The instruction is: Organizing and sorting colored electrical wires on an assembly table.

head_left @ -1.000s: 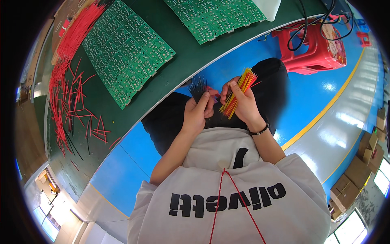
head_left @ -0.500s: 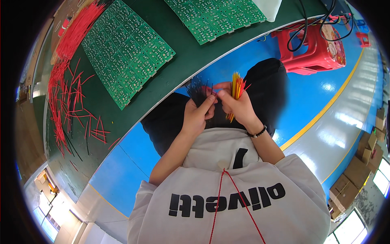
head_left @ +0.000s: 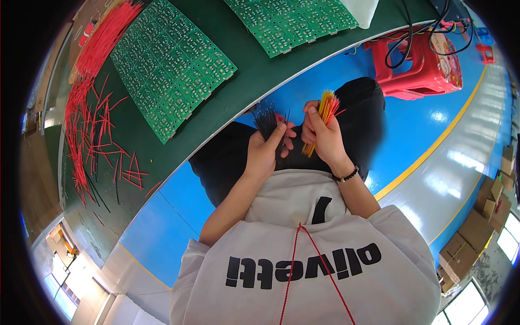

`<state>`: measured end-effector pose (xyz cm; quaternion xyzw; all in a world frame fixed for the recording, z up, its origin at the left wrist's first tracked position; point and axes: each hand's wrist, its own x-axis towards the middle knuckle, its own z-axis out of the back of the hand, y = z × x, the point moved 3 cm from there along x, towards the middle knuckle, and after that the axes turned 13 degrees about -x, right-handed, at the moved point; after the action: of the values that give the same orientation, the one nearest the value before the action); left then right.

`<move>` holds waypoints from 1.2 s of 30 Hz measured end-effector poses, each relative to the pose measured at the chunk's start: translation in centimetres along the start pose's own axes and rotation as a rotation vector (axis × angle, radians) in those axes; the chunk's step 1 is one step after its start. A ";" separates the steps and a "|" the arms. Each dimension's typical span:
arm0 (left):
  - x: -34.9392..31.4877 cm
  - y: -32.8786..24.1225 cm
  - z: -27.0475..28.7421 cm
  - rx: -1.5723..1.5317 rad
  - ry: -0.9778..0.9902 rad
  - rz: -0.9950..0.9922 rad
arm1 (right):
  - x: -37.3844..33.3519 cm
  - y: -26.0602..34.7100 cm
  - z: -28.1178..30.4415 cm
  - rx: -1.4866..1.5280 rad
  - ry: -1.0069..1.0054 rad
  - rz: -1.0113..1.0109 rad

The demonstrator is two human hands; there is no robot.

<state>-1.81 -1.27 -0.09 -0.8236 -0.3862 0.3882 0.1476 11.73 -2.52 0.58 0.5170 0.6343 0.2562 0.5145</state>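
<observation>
A bundle of thin black wires is gripped in my left hand, thumb pressed across it and some fingers curled loosely beside it. A stray dark wire sticks up near that thumb. In my right hand is a second bundle, of yellow and red wires, with the fingers wrapped round it and its lower ends showing below the palm. Both hands are over my lap, a short gap between them, just off the table edge.
The green table carries a panel of green circuit boards and another panel farther right. Loose red wires and a few black ones lie at the left. A red stool stands beyond, with black cables hanging near it.
My right hand has drawn away to the right from my left hand, carrying the yellow and red wires. The left hand stays nearly in place with the black bundle.
</observation>
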 end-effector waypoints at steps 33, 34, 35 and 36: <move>0.1 0.9 0.5 0.043 0.142 0.127 | -0.4 1.0 -0.8 -0.602 -0.047 -0.035; 0.0 0.7 0.2 -0.034 0.142 0.138 | -0.4 1.3 -0.9 -0.520 -0.053 -0.026; 0.0 0.5 0.1 -0.111 0.141 0.149 | -0.4 1.5 -1.0 -0.439 -0.058 -0.018; 0.0 0.5 0.1 -0.110 0.141 0.150 | -0.5 1.7 -1.0 -0.438 -0.059 -0.018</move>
<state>-1.62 -1.60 -0.49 -0.8823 -0.3330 0.3174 0.0996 11.46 -2.17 2.58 0.3945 0.5528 0.3682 0.6350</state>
